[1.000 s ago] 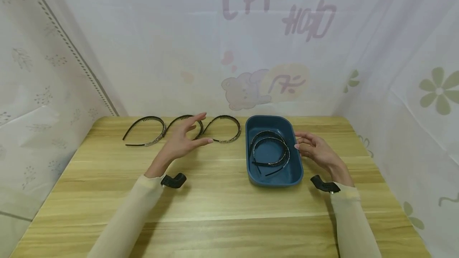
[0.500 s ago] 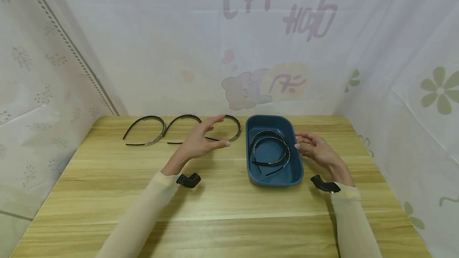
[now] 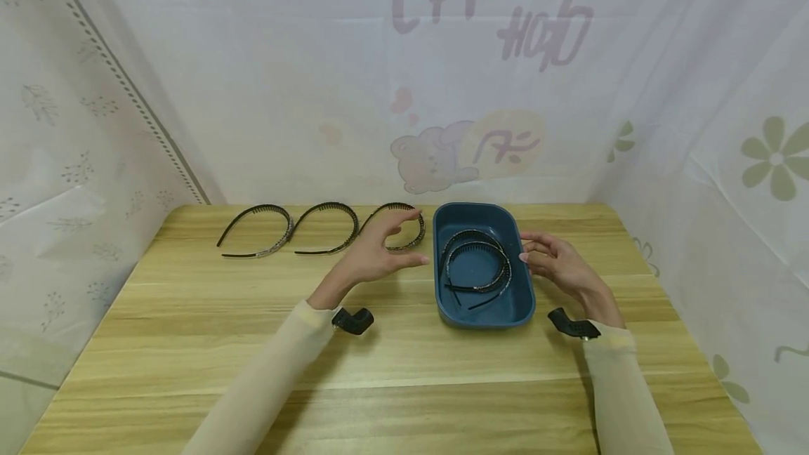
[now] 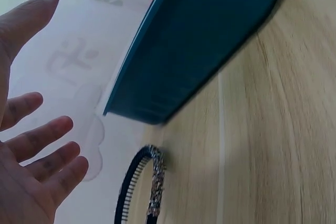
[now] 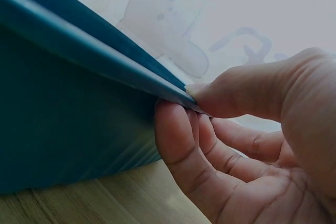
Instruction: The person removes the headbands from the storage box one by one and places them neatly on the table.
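My left hand (image 3: 376,251) hovers over the rightmost black headband (image 3: 422,229), thumb and fingers spread with nothing between them; it covers part of that headband. In the left wrist view the headband (image 4: 156,182) shows comb teeth and a glittery, sequined outer band, apart from the fingers. My right hand (image 3: 562,265) pinches the right rim of a blue plastic basin (image 3: 445,307), thumb over the rim and fingers against the outer wall, as the right wrist view shows with the basin's rim (image 5: 126,74). Two overlapping headbands (image 3: 475,289) lie inside the basin.
Two more headbands lie to the left on the wooden table (image 3: 404,406): a middle headband (image 3: 325,206) and a far-left headband (image 3: 255,209). Behind the table's back edge hangs a printed white cloth (image 3: 284,90), with cloth at both sides too.
My left hand has moved right, from over the middle headband to over the rightmost one near the basin. My right hand and the basin stay in place.
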`<control>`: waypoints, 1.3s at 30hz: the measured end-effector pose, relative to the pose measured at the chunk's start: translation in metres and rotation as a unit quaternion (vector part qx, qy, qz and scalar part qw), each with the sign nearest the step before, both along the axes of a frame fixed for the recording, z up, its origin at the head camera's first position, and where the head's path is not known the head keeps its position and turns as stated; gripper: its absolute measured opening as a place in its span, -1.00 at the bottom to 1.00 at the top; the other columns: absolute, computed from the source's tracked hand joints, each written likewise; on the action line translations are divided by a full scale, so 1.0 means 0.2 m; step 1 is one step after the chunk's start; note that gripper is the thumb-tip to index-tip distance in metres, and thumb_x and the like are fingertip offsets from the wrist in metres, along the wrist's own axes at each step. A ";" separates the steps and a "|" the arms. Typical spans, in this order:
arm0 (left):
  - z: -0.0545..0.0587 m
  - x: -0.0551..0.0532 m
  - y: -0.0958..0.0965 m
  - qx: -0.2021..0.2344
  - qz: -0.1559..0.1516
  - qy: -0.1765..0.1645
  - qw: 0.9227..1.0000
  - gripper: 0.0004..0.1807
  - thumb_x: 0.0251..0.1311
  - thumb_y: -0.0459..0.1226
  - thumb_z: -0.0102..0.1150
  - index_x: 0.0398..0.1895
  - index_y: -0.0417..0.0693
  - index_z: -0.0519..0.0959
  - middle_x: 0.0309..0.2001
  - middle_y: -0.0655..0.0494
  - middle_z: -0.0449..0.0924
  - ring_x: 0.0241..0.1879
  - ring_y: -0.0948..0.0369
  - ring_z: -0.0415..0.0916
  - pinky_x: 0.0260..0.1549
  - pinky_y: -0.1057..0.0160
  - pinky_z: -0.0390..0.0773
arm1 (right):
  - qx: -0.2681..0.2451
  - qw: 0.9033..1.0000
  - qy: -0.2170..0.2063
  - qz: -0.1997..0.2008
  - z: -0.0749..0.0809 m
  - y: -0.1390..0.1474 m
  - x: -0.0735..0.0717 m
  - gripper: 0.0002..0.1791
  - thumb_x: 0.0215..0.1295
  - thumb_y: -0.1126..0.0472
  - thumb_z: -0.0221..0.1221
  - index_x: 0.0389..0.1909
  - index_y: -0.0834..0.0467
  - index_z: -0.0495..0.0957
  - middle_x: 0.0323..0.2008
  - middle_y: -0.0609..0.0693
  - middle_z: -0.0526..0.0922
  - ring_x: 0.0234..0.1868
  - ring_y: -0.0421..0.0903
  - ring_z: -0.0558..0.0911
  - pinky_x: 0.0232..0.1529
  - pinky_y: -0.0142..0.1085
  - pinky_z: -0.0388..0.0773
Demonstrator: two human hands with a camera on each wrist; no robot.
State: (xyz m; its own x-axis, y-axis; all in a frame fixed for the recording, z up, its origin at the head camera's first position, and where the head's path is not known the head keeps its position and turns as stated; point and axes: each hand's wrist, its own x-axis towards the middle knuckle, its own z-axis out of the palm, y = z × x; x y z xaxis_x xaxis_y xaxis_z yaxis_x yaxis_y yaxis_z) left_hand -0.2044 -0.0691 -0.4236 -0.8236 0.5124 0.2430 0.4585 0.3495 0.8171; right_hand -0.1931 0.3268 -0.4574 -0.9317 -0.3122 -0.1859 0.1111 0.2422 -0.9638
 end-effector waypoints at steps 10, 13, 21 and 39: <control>0.02 0.00 0.10 -0.008 -0.032 -0.002 0.999 -0.10 0.13 -0.06 0.54 0.53 0.03 0.34 0.48 0.04 0.40 0.47 0.05 0.33 0.45 -0.03 0.37 | -0.012 1.000 -0.004 -0.001 0.00 0.00 0.00 -0.30 0.50 0.20 0.20 0.52 0.29 0.16 -0.07 -0.03 0.57 -0.19 -0.22 0.66 -0.08 -0.37 0.68; 0.03 0.01 0.13 -0.014 -0.038 -0.005 0.999 -0.12 0.12 -0.03 0.54 0.51 0.11 0.37 0.45 0.13 0.43 0.44 0.06 0.37 0.44 -0.04 0.39 | -0.013 1.000 -0.006 0.000 0.00 0.00 0.00 -0.30 0.50 0.20 0.20 0.53 0.29 0.16 -0.08 -0.04 0.58 -0.19 -0.22 0.67 -0.09 -0.38 0.68; 0.06 0.00 0.23 -0.041 -0.063 -0.021 0.997 -0.13 0.14 0.01 0.51 0.52 0.17 0.36 0.51 0.18 0.35 0.50 0.14 0.30 0.46 0.02 0.37 | -0.010 1.000 0.000 0.002 0.00 0.00 0.00 -0.32 0.51 0.20 0.20 0.52 0.28 0.17 -0.09 -0.06 0.60 -0.18 -0.22 0.66 -0.10 -0.37 0.68; 0.13 0.04 0.44 -0.052 -0.114 -0.118 0.985 -0.25 0.24 0.00 0.41 0.48 0.14 0.41 0.37 0.02 0.52 0.34 0.09 0.48 0.28 0.09 0.54 | -0.015 1.000 0.005 0.005 -0.01 0.00 -0.01 -0.32 0.50 0.20 0.20 0.51 0.30 0.18 -0.14 -0.06 0.62 -0.20 -0.22 0.68 -0.10 -0.37 0.69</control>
